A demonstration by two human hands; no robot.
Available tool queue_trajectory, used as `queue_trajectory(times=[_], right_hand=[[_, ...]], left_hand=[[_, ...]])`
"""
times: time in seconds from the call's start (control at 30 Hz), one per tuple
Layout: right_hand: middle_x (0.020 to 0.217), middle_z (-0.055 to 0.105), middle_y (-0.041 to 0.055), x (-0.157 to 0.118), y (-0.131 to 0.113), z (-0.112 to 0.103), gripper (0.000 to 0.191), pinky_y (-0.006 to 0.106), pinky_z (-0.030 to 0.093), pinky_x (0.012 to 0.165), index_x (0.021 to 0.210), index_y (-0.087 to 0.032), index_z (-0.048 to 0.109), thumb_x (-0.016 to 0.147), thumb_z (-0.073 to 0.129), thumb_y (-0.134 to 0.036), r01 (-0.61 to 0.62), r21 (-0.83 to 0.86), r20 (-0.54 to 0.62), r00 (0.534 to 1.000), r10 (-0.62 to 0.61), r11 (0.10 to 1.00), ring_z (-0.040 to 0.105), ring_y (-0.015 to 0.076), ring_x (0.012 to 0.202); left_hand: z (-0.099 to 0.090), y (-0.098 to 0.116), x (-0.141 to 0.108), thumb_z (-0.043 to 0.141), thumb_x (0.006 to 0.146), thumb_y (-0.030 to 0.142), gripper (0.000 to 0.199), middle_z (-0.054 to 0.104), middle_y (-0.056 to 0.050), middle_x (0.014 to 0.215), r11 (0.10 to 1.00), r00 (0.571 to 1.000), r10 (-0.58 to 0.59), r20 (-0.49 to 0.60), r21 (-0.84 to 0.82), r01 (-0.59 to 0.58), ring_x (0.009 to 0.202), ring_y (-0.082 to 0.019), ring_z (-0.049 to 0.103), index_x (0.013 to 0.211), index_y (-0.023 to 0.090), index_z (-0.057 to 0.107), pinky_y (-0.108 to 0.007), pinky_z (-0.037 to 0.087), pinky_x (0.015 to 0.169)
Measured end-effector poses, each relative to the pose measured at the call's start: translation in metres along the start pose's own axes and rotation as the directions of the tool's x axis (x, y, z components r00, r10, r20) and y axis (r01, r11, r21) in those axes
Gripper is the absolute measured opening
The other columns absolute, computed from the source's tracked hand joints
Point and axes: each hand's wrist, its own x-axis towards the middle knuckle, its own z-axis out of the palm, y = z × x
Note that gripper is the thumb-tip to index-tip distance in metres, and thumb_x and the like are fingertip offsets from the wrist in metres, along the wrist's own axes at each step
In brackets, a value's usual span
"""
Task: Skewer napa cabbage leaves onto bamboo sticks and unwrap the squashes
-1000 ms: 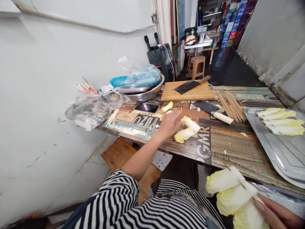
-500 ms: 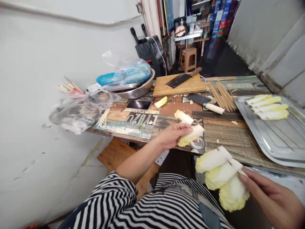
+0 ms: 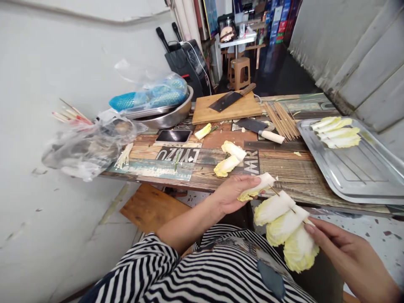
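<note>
My left hand [image 3: 235, 193] pinches a pale napa cabbage leaf piece [image 3: 257, 187] at the front edge of the table. The pointed tip of a thin wooden skewer [image 3: 275, 190] meets the white end of that piece; whether it has pierced it I cannot tell. My right hand [image 3: 341, 248] is closed on the skewer's other end, where three cabbage pieces [image 3: 284, 227] hang threaded side by side. Two loose cabbage leaves [image 3: 230, 159] lie on the table just beyond my left hand.
On the right, a metal tray [image 3: 344, 176] holds a finished-looking row of skewered cabbage [image 3: 337, 132]. Bare skewers [image 3: 280, 120], a white-handled cleaver [image 3: 260, 130] and a cutting board [image 3: 198, 111] with another cleaver [image 3: 229, 101] lie farther back. A phone [image 3: 173, 136], steel bowl [image 3: 170, 118] and plastic bag [image 3: 85, 151] are leftward.
My left hand has brought its cabbage piece right and down to the skewer tip. The skewer in my right hand has shifted slightly left and up in view.
</note>
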Motion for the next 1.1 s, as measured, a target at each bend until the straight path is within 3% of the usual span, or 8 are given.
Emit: queue_trajectory(times=[0.13,0.37,0.6,0.7,0.83,1.1], right_hand=[[0.096,0.077,0.0032,0.001,0.001,0.001,0.047,0.020,0.061,0.068,0.102,-0.026,0.081,0.077,0.070,-0.064,-0.007,-0.001,-0.012,1.000,0.007,1.000,0.074,0.0244,0.085],[0.099,0.076,0.0051,0.002,0.004,0.000,0.051,0.021,0.061,0.070,0.104,-0.023,0.080,0.076,0.070,-0.065,-0.016,0.002,-0.007,1.000,0.016,1.000,0.074,0.0256,0.087],[0.101,0.076,0.0044,0.002,0.006,-0.002,0.051,0.021,0.060,0.074,0.104,-0.025,0.080,0.075,0.070,-0.066,-0.036,0.006,-0.008,0.999,0.036,0.999,0.074,0.0255,0.090],[0.103,0.076,0.0032,0.005,0.011,-0.007,0.049,0.021,0.060,0.074,0.107,-0.027,0.079,0.076,0.072,-0.064,-0.047,0.012,0.057,0.997,0.046,0.999,0.074,0.0258,0.091],[0.108,0.075,0.0023,0.008,0.022,-0.015,0.049,0.022,0.060,0.078,0.111,-0.027,0.078,0.075,0.075,-0.061,-0.053,0.001,0.138,0.989,0.053,0.999,0.072,0.0277,0.098],[0.112,0.074,0.0024,0.007,0.025,-0.019,0.053,0.018,0.058,0.080,0.115,-0.029,0.077,0.074,0.075,-0.063,-0.101,0.033,0.164,0.982,0.095,0.994,0.071,0.0264,0.102]], left_hand=[[-0.002,-0.003,0.002,0.094,0.059,0.030,0.037,0.070,-0.006,0.079,0.999,1.000,-0.025,-0.008,-0.047,0.025,0.069,-0.011,0.062,0.079,0.008,0.074,-0.023,0.045,0.063],[0.000,-0.005,0.002,0.085,0.073,0.019,0.019,0.070,-0.006,0.078,0.986,0.995,-0.093,-0.023,-0.144,0.089,0.068,-0.011,0.063,0.083,0.008,0.072,-0.022,0.046,0.061],[-0.002,-0.009,0.001,0.095,0.057,0.027,0.039,0.071,-0.006,0.078,0.990,0.998,-0.021,-0.053,-0.140,0.014,0.066,-0.010,0.063,0.082,0.007,0.074,-0.021,0.045,0.060],[0.000,-0.009,0.000,0.097,0.051,0.030,0.043,0.072,-0.006,0.076,0.991,0.998,-0.007,-0.055,-0.133,0.000,0.065,-0.010,0.062,0.079,0.007,0.075,-0.021,0.044,0.061],[0.003,-0.008,-0.002,0.098,0.048,0.033,0.044,0.071,-0.006,0.072,0.992,0.999,-0.014,-0.037,-0.129,0.010,0.062,-0.010,0.062,0.076,0.007,0.074,-0.023,0.046,0.065],[0.005,-0.008,-0.006,0.098,0.047,0.035,0.051,0.073,-0.007,0.075,0.995,0.998,-0.045,-0.044,-0.094,0.041,0.072,-0.013,0.067,0.081,0.005,0.074,-0.026,0.049,0.079]])
